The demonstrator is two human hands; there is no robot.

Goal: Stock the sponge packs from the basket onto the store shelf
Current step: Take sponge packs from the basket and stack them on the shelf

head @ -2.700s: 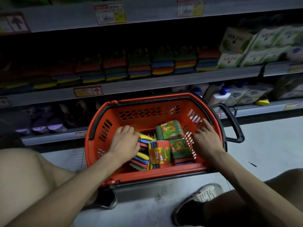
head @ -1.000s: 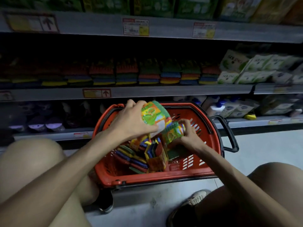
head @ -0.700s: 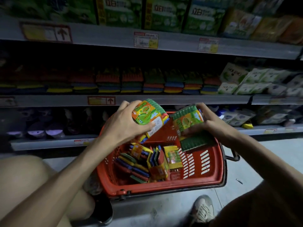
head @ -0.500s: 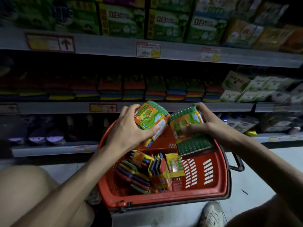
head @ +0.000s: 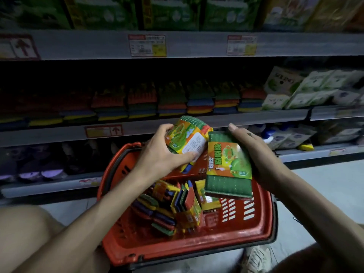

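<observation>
A red basket [head: 197, 247] stands on the floor in front of me with several colourful sponge packs [head: 177, 207] lying inside. My left hand [head: 161, 154] grips one sponge pack [head: 186, 137] above the basket, its label facing me. My right hand [head: 254, 150] holds a second, green-topped sponge pack [head: 228, 166] beside it, thumb on the far edge. The two packs almost touch. Behind them, the middle store shelf [head: 246, 118] carries a row of stacked sponge packs [head: 173, 99].
White packets [head: 307, 85] fill the right of the sponge shelf. Green boxes [head: 171, 12] stand on the shelf above, with price tags [head: 146, 45] on its edge. Bottles [head: 269, 134] sit on the lower shelf. My knees flank the basket; a shoe [head: 258, 259] is on the floor.
Both hands took a pack each out of the basket and raised them toward the shelf. Since half a second ago they rose slightly and the right pack tilted flatter.
</observation>
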